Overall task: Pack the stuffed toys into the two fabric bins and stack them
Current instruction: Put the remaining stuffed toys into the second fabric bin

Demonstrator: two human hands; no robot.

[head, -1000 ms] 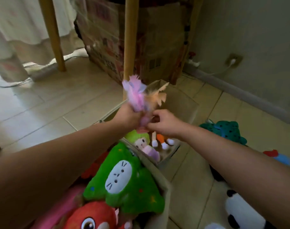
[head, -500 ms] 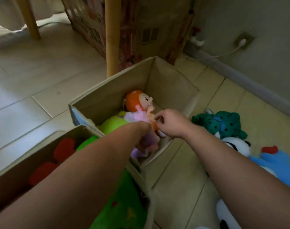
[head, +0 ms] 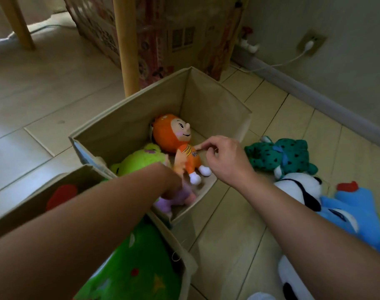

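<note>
Down inside the beige fabric bin point(head: 208, 98), my left hand point(head: 170, 182) grips a small pink-and-purple plush doll point(head: 173, 199); my right hand point(head: 224, 158) hovers, fingers loosely curled, holding nothing. I should tuck it low beside the orange plush doll point(head: 173, 137).

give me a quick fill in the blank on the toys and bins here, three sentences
The doll with the orange head lies inside the far ____ bin.
The left hand reaches down onto a ____ toy in that bin.
The teal spotted toy lies on the ____, outside the bins.

Missing words: fabric; purple; floor
</note>
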